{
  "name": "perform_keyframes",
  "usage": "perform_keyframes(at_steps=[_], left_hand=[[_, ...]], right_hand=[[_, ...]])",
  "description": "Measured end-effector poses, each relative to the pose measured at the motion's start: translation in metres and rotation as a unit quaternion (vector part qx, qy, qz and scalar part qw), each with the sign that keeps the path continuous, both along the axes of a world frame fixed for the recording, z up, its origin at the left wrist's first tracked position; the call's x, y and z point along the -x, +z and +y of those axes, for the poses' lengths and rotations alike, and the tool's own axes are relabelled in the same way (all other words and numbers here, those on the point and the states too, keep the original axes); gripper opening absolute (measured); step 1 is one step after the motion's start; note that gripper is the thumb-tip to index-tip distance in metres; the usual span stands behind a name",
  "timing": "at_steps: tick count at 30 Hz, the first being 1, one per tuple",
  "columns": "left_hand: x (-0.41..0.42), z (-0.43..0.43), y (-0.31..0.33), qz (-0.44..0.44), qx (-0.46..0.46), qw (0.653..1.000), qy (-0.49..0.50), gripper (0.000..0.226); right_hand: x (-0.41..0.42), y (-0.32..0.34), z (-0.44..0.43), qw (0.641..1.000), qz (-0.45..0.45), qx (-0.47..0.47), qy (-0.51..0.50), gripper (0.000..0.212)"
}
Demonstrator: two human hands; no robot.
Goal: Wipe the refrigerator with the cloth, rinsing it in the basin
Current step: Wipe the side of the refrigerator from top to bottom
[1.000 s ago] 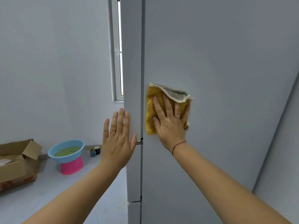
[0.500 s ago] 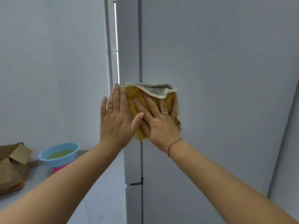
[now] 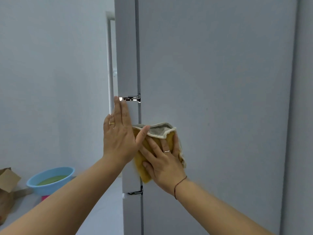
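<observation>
Mid-wipe imo: right hand w/ flat fingers presses the yellow cloth on the fridge side by the door seam, left hand flat & unclenched bracing the door edge, basin on the floor at left, rinse prob left to do.

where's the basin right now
In the head view the blue basin sits low on the left, atop a pink stand, right of the cardboard box and left of the refrigerator.
</observation>
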State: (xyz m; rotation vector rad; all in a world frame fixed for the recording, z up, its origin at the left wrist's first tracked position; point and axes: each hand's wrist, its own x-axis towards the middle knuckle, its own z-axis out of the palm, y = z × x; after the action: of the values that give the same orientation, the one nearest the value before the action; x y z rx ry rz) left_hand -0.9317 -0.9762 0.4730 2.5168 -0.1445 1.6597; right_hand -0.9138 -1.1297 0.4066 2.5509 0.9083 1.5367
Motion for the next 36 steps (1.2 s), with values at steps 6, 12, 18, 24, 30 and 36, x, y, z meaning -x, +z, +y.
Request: perform_keyframes(at_steps=[6, 12, 18, 24, 30, 36], left_hand=[[-0.001, -0.004, -0.007, 0.021, -0.01, 0.999, 0.03, 0.099], [0.006, -0.003, -0.005, 0.048, -0.011, 0.998, 0.028, 0.089], [0.0, 0.009, -0.01, 0.028, -0.02, 0.999, 0.029, 0.073], [-0.003, 0.002, -0.017, -0.034, -0.133, 0.986, 0.099, 0.074], [-0.01, -0.028, -0.014, -0.042, -0.214, 0.973, 0.074, 0.083], [-0.018, -0.039, -0.023, -0.044, -0.203, 0.977, 0.054, 0.093]], right_hand=[[0.003, -0.053, -0.006, 1.0, 0.003, 0.014, 0.005, 0.062], [0.002, -0.095, -0.023, 0.996, -0.013, 0.093, -0.001, 0.068], [-0.012, -0.03, -0.04, 0.998, -0.017, 0.048, -0.034, 0.062], [-0.023, 0.047, -0.053, 0.997, -0.03, -0.014, -0.072, 0.062], [-0.031, 0.11, -0.074, 0.992, -0.017, -0.09, -0.086, 0.064], [-0.036, 0.139, -0.115, 0.982, -0.001, -0.167, -0.083, 0.065]])
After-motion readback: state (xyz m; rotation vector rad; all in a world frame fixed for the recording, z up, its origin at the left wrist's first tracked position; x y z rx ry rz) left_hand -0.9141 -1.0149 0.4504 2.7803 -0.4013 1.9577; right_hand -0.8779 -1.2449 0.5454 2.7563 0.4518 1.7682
